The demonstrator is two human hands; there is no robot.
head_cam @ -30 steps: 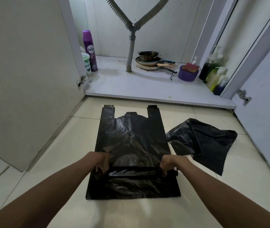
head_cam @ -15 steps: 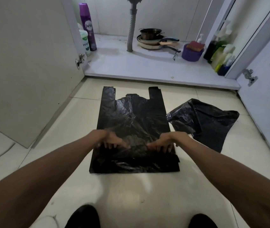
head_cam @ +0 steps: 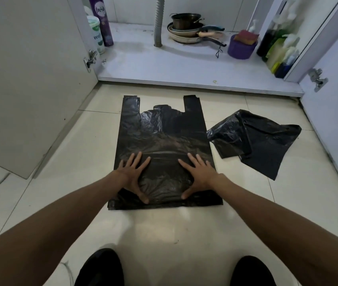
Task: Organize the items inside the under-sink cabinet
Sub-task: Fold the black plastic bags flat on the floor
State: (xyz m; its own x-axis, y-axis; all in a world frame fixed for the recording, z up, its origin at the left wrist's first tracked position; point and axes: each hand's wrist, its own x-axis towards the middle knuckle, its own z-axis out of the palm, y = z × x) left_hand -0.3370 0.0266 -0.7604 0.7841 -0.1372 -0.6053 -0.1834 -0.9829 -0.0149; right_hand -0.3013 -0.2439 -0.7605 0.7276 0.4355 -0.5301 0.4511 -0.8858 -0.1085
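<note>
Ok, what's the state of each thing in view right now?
Flat black bag: spread flat on the floor.
Second black bag: crumpled, right of it, untouched.
Left hand: open, pressing the spread bag.
Right hand: open, pressing it too.
Cabinet doors: open.
Pans: stacked inside the cabinet.

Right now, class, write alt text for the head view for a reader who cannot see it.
The left hand and right hand press flat on a black plastic bag spread on the tiled floor. A crumpled second bag lies to its right; beyond, the open under-sink cabinet holds pans and bottles.
</note>
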